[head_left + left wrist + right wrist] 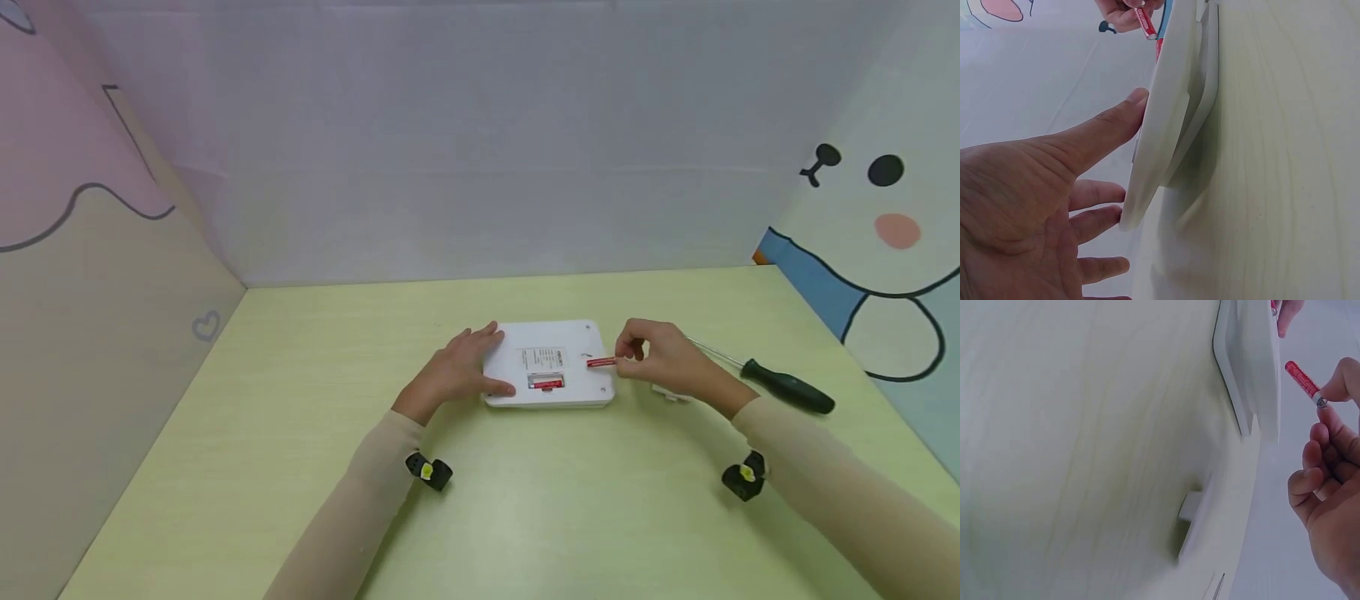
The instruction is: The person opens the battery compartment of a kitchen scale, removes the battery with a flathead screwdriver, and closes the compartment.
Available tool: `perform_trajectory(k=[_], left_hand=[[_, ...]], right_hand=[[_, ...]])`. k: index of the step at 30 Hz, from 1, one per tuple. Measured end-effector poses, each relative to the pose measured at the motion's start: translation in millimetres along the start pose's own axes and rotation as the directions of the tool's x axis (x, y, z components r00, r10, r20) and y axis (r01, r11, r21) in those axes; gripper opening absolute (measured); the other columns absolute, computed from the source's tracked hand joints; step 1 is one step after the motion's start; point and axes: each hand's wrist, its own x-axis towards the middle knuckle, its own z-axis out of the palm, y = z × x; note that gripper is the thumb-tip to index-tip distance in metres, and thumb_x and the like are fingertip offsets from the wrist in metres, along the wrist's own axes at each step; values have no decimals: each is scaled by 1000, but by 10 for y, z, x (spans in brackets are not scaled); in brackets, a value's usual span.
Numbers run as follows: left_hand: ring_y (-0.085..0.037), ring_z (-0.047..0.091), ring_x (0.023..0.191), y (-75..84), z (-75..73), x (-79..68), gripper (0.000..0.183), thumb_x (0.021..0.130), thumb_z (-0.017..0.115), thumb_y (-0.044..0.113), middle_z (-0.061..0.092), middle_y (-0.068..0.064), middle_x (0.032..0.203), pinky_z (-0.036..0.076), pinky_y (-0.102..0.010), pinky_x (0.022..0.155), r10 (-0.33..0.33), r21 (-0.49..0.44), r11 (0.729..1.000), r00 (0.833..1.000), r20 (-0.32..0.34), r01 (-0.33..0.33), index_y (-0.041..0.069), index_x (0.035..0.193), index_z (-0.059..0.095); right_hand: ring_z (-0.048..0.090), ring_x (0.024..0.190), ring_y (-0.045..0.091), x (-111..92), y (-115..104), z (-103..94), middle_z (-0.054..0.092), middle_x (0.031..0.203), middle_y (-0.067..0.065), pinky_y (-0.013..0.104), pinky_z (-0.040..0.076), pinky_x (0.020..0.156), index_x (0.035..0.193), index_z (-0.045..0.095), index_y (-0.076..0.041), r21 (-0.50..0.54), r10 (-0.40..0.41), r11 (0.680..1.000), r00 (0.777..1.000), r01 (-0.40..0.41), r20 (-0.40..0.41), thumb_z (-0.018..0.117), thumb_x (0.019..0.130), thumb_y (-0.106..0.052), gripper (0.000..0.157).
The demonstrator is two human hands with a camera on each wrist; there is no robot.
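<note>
A white flat device [577, 387] lies on the table with its underside up, showing a printed label and a rectangular battery compartment. One red battery [548, 384] sits in that compartment. My left hand [459, 367] rests on the device's left side, thumb on the top face and fairly straight fingers along the edge. Just off the device's right part, my right hand [663, 358] pinches a second red battery [1302, 381] by one end, between thumb and index finger. The battery's free end points left over the device. The right hand's other fingers are curled.
A small white cover [1192, 519] lies on the table right of the device, partly under the right hand in the head view. Farther right is a screwdriver [787, 387] with a dark green handle, its shaft running behind the right wrist. Printed cloth walls enclose the table.
</note>
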Motion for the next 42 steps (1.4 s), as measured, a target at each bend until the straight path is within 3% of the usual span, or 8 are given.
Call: perform_trajectory(k=[8,14,18,29,36,42], left_hand=[[-35,16,151,-40,-19,-35,97,76,81,47,20,4,164,23,-64,114,-9,-8,1000,1000,9,9,19,155,31],[-36,16,151,-81,-33,-43,96,77,80,49,20,3,164,24,-64,114,-3,13,1000,1000,2,3,19,154,32],[-36,16,151,-97,-40,-52,97,77,79,50,19,3,164,24,-65,113,-8,10,1000,1000,8,8,18,155,31],[-36,15,151,-83,-44,-41,97,77,79,50,18,3,164,23,-67,112,3,0,1000,1000,7,-3,18,155,31],[-36,15,151,-48,-35,-18,97,76,80,49,18,4,164,22,-67,113,0,-9,1000,1000,6,0,19,155,31],[-36,14,151,-15,-24,-1,98,76,80,50,18,4,164,22,-66,113,6,-13,1000,1000,9,-6,19,155,31]], right_hand=[[46,70,14,-293,275,-185,54,77,1,26,36,59,84,61,-11,-113,131,984,990,-137,-55,66,81,-11,6],[43,63,11,-534,430,-300,54,77,1,27,32,53,86,61,-11,-210,217,950,971,-233,-96,68,82,-19,11],[46,67,13,-657,508,-378,58,79,3,28,35,55,88,64,-8,-247,243,930,959,-273,-144,69,82,-22,16],[51,66,14,-876,698,-464,65,75,4,26,38,55,82,70,-4,-368,248,877,948,-307,-200,72,78,-23,19],[55,67,22,-947,719,-395,65,74,5,38,35,60,76,71,-6,-464,190,838,950,-288,-247,72,75,-24,18],[55,70,27,-966,674,-370,65,76,9,42,34,62,76,71,-5,-512,224,800,947,-314,-230,71,76,-27,22]])
